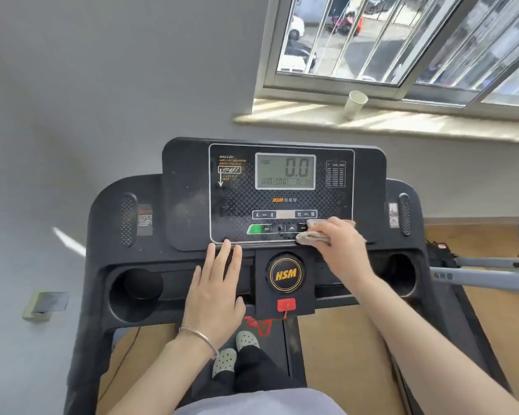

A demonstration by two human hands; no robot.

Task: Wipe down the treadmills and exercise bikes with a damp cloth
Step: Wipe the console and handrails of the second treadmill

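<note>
Cloth [313, 235], beige, folded, pressed on treadmill console [192, 205] lower-right button row, right hand [337, 239] fingers curled round it. Left hand [215, 290] flat, fingers straight, on tray [174, 284] left of HSM knob [286, 273]. Display [285, 171] reads 0.0. Paper cup [354, 104] on far windowsill [282, 113].

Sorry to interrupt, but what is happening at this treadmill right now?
A person stands on the treadmill, wiping it. The right hand grips a beige cloth at the lower right corner of the control panel, by the buttons. The left hand rests flat on the tray below. The display reads 0.0.
</note>
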